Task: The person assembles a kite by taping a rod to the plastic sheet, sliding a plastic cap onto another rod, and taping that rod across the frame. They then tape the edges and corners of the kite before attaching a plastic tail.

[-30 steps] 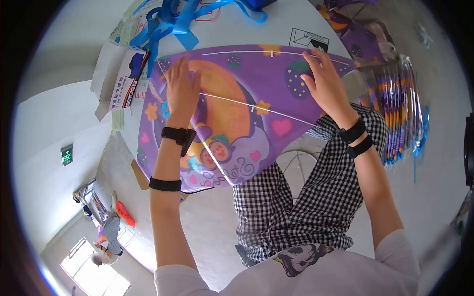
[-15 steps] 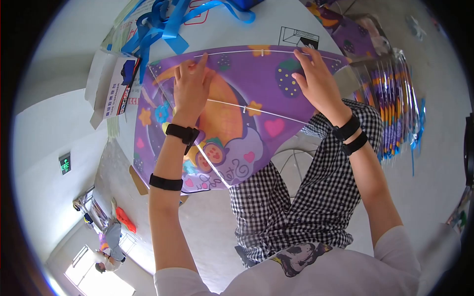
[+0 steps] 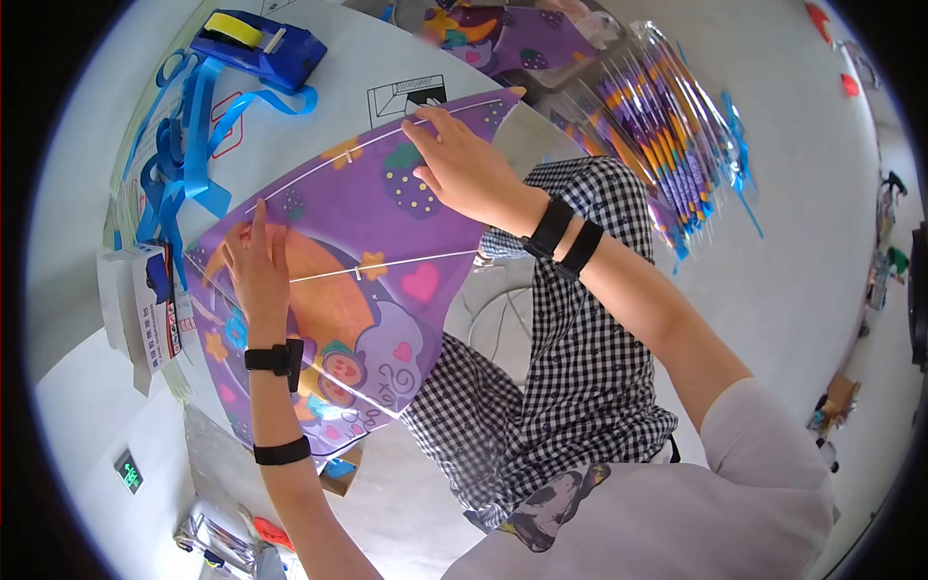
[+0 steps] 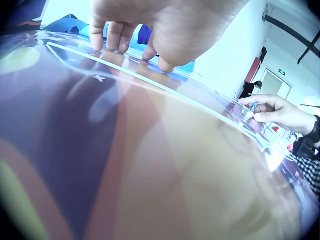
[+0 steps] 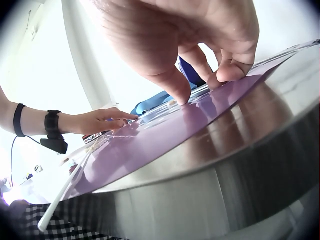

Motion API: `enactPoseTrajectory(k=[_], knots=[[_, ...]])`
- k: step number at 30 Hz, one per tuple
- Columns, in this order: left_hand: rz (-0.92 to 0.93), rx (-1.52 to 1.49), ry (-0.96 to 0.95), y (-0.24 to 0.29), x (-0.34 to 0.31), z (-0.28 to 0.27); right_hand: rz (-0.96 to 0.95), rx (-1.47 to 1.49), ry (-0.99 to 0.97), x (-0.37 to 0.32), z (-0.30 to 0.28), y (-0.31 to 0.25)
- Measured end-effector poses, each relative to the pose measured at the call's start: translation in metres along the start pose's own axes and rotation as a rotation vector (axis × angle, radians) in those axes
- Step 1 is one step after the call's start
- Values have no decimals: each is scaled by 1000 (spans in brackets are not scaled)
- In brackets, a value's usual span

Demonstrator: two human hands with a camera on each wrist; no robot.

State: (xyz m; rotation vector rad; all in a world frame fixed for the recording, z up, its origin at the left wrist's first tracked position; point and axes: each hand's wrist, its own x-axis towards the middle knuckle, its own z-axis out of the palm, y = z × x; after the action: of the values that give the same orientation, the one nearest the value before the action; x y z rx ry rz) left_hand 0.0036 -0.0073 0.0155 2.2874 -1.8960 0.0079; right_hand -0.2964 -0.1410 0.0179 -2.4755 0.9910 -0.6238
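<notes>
A purple kite printed with a moon, stars, hearts and strawberries lies on the round white table, overhanging its near edge. Thin white rods run along its far edge, across its middle and down toward the near side. My left hand rests on the kite's left part, index finger stretched to the left end of the far-edge rod. In the left wrist view, its fingertips touch the shiny film. Farther right, my right hand touches the kite by the same rod, thumb and fingers spread, above a green-topped strawberry print.
A blue tape dispenser and loose blue ribbon sit at the table's far left, above an open carton. Right of the table are a pile of plastic-wrapped kites and another purple printed piece. Checked trouser legs are close below.
The head view has turned, bringing the tape dispenser fully into sight. My left hand has shifted along the kite to the rod's left end. My right hand stays near the far edge.
</notes>
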Motion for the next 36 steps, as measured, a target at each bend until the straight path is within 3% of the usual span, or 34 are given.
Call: enactPoseTrajectory(k=[36], knots=[[-20,-27,-20,-2,2,-2,45,65,-82,6,-7,-5]])
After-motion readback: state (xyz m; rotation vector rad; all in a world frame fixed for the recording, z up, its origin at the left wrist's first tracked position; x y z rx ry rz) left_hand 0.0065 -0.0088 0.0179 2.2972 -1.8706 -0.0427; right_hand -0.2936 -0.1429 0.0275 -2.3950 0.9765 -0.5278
